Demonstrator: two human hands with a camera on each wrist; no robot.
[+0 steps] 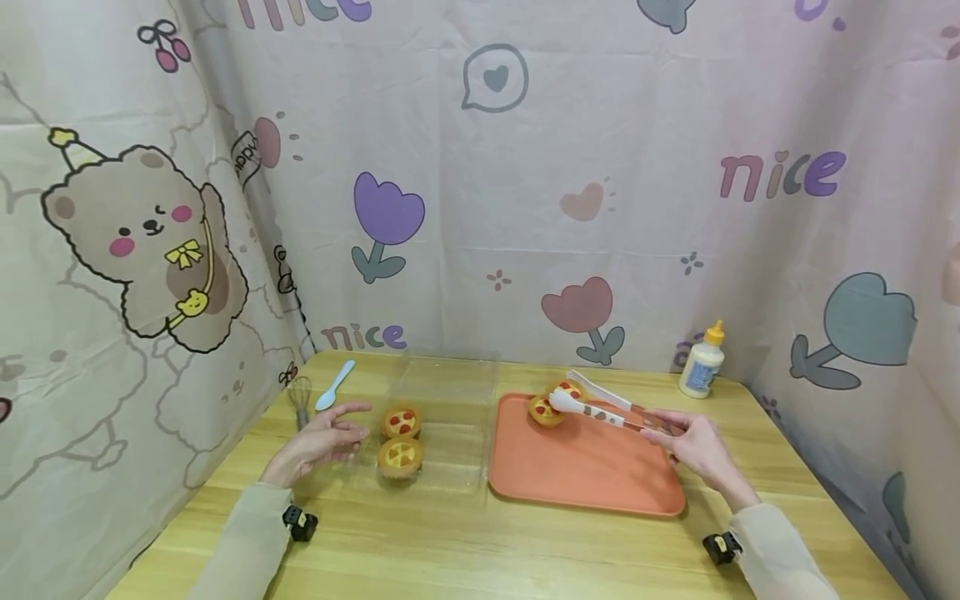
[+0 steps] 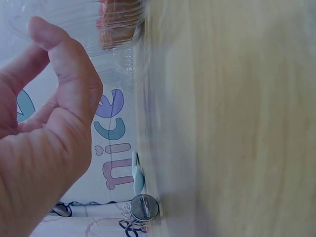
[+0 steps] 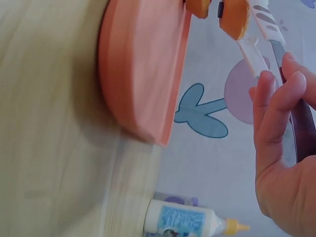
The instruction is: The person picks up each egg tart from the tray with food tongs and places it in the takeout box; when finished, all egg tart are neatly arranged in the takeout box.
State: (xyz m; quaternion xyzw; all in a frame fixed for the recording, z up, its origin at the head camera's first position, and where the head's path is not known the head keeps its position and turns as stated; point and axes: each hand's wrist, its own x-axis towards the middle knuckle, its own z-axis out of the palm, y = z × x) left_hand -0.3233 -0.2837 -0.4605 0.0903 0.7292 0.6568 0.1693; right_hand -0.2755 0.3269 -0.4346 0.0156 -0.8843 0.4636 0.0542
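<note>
My right hand (image 1: 693, 446) grips a pair of white-tipped tongs (image 1: 592, 410) above the orange tray (image 1: 592, 475). Between the tong tips is a mini pizza tart (image 3: 234, 19), raised off the tray in the right wrist view. Another mini pizza tart (image 1: 546, 411) sits at the tray's back left. My left hand (image 1: 322, 442), its fingers loosely bent, is beside the left edge of a clear plastic box (image 1: 453, 458); whether it touches the box I cannot tell. Inside the box are a tart with red toppings (image 1: 401, 422) and a yellow-topped tart (image 1: 400, 458).
A pale blue spoon (image 1: 335, 386) and a small whisk (image 1: 300, 398) lie at the back left of the wooden table (image 1: 450, 550). At the back right stands a white bottle with a yellow nozzle (image 1: 702, 365). The box's clear lid (image 1: 444, 377) rises behind it, before a printed curtain.
</note>
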